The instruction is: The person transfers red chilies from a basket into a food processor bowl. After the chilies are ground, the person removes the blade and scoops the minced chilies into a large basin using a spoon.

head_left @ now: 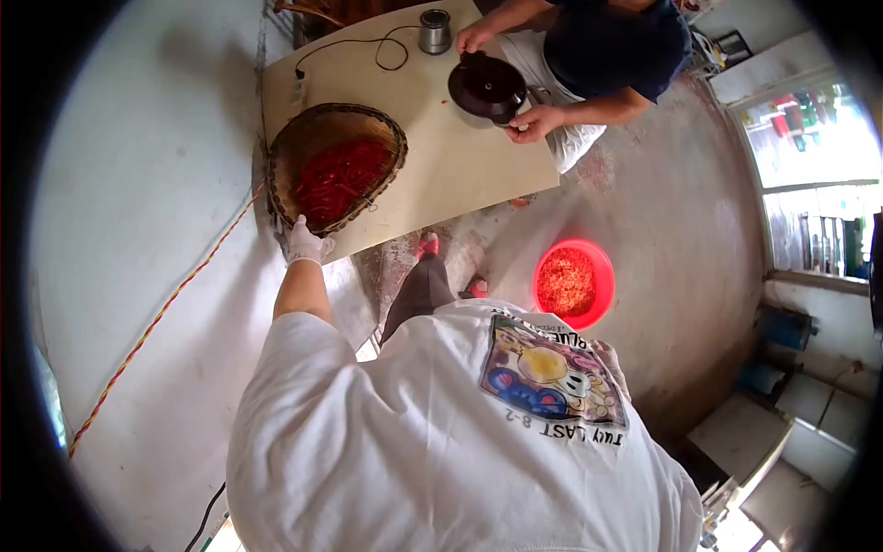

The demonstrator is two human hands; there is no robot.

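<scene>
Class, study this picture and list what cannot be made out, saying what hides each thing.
Head view:
Right hand: out of sight, perhaps behind the white shirt.
Basket, beneath the red heap: covered by it.
Space under the dark lid: covered.
Co-worker's head: cut off by top edge.
Orange-red pieces in the pink bucket: too small to identify.

I have my left arm (303, 299) reaching forward and a little outward, the loose white sleeve (299, 354) ending around the elbow and the forearm bare below it. My left hand (309, 241) wears a thin, pale glove that covers it to the wrist. One digit points ahead; the others are too small for me to read. My right hand is outside my view.
</scene>
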